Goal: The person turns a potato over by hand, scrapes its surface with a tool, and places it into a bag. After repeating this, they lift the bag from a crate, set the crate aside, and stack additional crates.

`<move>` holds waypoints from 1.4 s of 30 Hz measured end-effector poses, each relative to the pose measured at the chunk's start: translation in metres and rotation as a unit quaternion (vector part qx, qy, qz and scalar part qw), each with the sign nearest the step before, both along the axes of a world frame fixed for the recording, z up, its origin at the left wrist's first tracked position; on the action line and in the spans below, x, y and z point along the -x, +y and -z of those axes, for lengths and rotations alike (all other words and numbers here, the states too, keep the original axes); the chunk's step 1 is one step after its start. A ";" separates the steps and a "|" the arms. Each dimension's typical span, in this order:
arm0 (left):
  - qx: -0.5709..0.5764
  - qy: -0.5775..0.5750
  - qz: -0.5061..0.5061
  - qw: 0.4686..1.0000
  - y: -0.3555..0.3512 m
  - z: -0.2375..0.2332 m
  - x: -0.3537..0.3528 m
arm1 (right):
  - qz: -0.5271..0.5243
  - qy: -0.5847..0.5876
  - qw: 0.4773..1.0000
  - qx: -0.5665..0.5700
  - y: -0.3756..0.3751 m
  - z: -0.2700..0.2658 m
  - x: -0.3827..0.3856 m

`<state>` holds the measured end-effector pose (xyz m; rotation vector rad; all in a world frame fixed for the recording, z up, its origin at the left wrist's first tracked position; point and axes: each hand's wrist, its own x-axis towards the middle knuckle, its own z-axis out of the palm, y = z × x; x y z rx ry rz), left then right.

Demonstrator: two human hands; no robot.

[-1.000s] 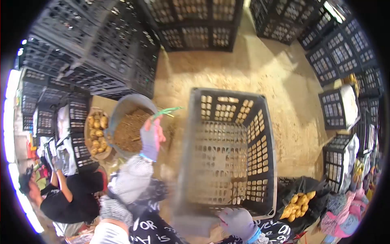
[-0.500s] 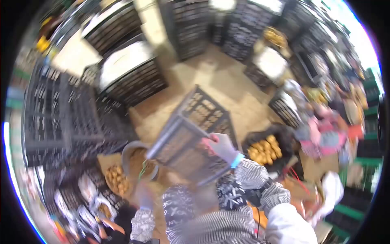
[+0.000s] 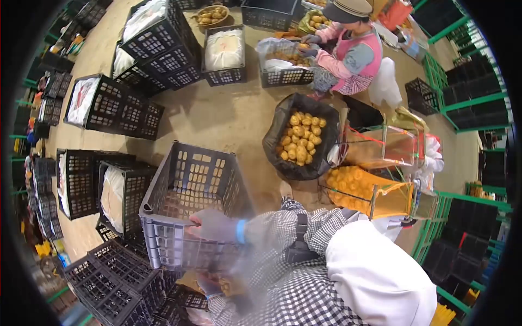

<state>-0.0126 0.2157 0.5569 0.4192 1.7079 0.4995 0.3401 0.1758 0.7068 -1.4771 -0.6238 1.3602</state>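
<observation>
My right hand, in a pale glove with a blue band at the wrist, is closed over the near rim of a black plastic crate. The crate is off upright, its slotted inside facing up toward me. Lower down, my gloved left hand is beside the crate's underside, close to some potatoes that are partly hidden. Its fingers do not show clearly. To the right of the crate, a black-lined round container holds a heap of potatoes.
Stacked black crates, several with white cloth covers, stand at left and ahead. A person in pink sits at a lined crate of potatoes. An orange mesh bag of potatoes is in a frame at right. Green racks lie beyond.
The view has swung to the right. My right hand still holds the crate, which now sits left of centre in view, near the stacked crates. The seated person is now plainly seen.
</observation>
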 end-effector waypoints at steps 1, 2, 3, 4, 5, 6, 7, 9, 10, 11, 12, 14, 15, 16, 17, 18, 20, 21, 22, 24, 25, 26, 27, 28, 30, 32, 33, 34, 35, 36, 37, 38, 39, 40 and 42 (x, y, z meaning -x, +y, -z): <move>0.010 -0.019 0.003 1.000 0.011 -0.005 -0.003 | 0.001 -0.004 1.000 -0.004 0.005 0.000 -0.003; 0.021 -0.040 0.006 0.999 0.024 -0.011 -0.009 | 0.002 -0.010 1.000 -0.009 0.013 0.001 -0.006; 0.006 0.005 0.024 1.000 0.027 -0.040 -0.036 | 0.014 -0.022 1.000 -0.010 0.024 0.004 -0.002; -0.011 -0.006 0.053 0.999 0.040 -0.029 -0.019 | 0.026 -0.032 0.999 -0.011 0.034 0.009 0.007; -0.026 -0.016 0.083 0.996 0.060 -0.012 0.007 | 0.039 -0.041 0.998 -0.013 0.046 0.009 0.019; -0.041 -0.031 0.111 0.992 0.081 0.001 0.023 | 0.045 -0.032 0.998 -0.008 0.055 0.006 0.026; -0.020 -0.082 0.096 0.992 0.103 0.003 0.024 | 0.044 -0.033 0.998 -0.003 0.063 0.003 0.027; 0.000 -0.085 0.105 0.991 0.140 -0.019 0.010 | 0.065 -0.018 0.998 0.008 0.086 -0.004 0.034; -0.008 -0.117 0.111 0.987 0.158 -0.018 0.011 | 0.084 0.001 0.996 0.005 0.095 -0.007 0.036; -0.004 -0.112 0.141 0.984 0.176 -0.021 0.006 | 0.100 0.017 0.995 0.004 0.105 -0.009 0.039; -0.011 -0.106 0.127 0.986 0.189 -0.016 0.006 | 0.115 0.037 0.993 0.004 0.114 -0.012 0.039; -0.001 -0.115 0.105 0.988 0.212 -0.025 -0.002 | 0.130 0.088 0.987 0.020 0.125 -0.023 0.030; -0.026 -0.123 0.165 0.978 0.215 -0.025 -0.010 | 0.137 0.086 0.986 0.031 0.131 -0.026 0.027; -0.058 -0.125 0.214 0.967 0.217 -0.028 -0.018 | 0.133 0.085 0.987 0.037 0.140 -0.029 0.023; -0.068 -0.163 0.243 0.954 0.226 -0.034 -0.022 | 0.165 0.067 0.984 0.019 0.148 -0.030 0.019; -0.077 -0.202 0.270 0.938 0.233 -0.041 -0.024 | 0.179 0.054 0.982 -0.006 0.156 -0.031 0.012; -0.125 -0.149 0.212 0.958 0.235 -0.087 -0.071 | 0.183 0.160 0.970 -0.016 0.179 -0.026 -0.007; -0.132 -0.120 0.155 0.972 0.239 -0.111 -0.089 | 0.130 0.031 0.991 0.000 0.179 -0.015 -0.021; -0.138 -0.103 0.099 0.980 0.244 -0.133 -0.103 | 0.144 0.080 0.986 -0.032 0.190 -0.036 -0.029; -0.155 -0.164 0.027 0.974 0.257 -0.139 -0.088 | 0.125 0.083 0.988 -0.037 0.215 -0.053 -0.049; -0.201 -0.116 0.074 0.970 0.261 -0.184 -0.103 | 0.082 0.082 0.991 -0.060 0.232 -0.070 -0.058; -0.242 -0.067 0.129 0.959 0.267 -0.219 -0.115 | 0.049 0.079 0.992 -0.085 0.246 -0.087 -0.068; -0.277 -0.094 0.129 0.947 0.275 -0.239 -0.112 | 0.021 0.072 0.991 -0.110 0.263 -0.106 -0.076; -0.310 -0.121 0.131 0.934 0.281 -0.255 -0.103 | 0.001 0.103 0.989 -0.110 0.285 -0.127 -0.080; -0.397 -0.212 0.053 0.891 0.285 -0.243 -0.076 | -0.061 0.065 0.987 -0.130 0.329 -0.179 -0.075; -0.389 -0.086 -0.010 0.917 0.290 -0.310 -0.064 | -0.109 0.067 0.982 -0.140 0.385 -0.216 -0.060; -0.404 -0.085 -0.048 0.909 0.289 -0.310 -0.045 | -0.116 0.098 0.981 -0.117 0.417 -0.227 -0.052; -0.422 -0.083 -0.081 0.899 0.286 -0.311 -0.023 | -0.132 0.085 0.980 -0.121 0.445 -0.239 -0.047; -0.438 -0.079 -0.114 0.888 0.280 -0.311 -0.002 | -0.158 0.059 0.977 -0.132 0.467 -0.257 -0.039; -0.445 -0.053 -0.139 0.883 0.276 -0.310 0.016 | -0.182 0.034 0.972 -0.143 0.488 -0.276 -0.029; -0.450 -0.028 -0.162 0.878 0.272 -0.308 0.032 | -0.198 -0.016 0.964 -0.178 0.515 -0.290 -0.022; -0.451 -0.004 -0.183 0.874 0.268 -0.306 0.050 | -0.211 -0.065 0.952 -0.211 0.539 -0.304 -0.007; -0.461 0.020 -0.202 0.864 0.266 -0.301 0.069 | -0.211 -0.046 0.950 -0.227 0.559 -0.320 0.017; -0.460 0.028 -0.236 0.855 0.264 -0.297 0.088 | -0.238 -0.071 0.941 -0.231 0.585 -0.330 0.022; -0.456 0.041 -0.301 0.836 0.264 -0.289 0.131 | -0.288 -0.068 0.924 -0.241 0.638 -0.351 0.039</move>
